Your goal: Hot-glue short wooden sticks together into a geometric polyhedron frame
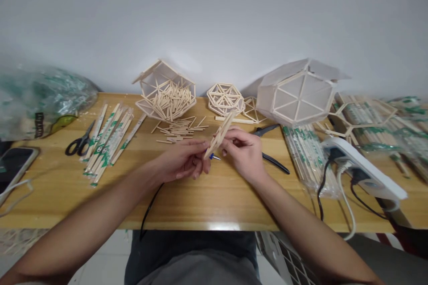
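Note:
A small frame of wooden sticks (220,134) is held up between my hands, seen nearly edge-on. My left hand (187,159) pinches its lower left end between thumb and fingers. On its right side, my right hand (242,149) has its fingers closed against the frame. A blue-and-silver tip (214,156) shows beneath the frame; the rest of that object is hidden. Behind my left hand, short cut sticks (180,129) lie loose in front of a polygonal stick box (167,91) filled with more of them. Small stick lattices (226,99) rest behind the held frame.
Black scissors (80,142) and wrapped chopsticks (109,142) lie left. Black-handled pliers (276,164) are beside my right hand. A large stick-and-sheet box (299,93), more wrapped chopsticks (309,156) and a corded power strip (368,171) stand right. A phone (16,167) lies far left.

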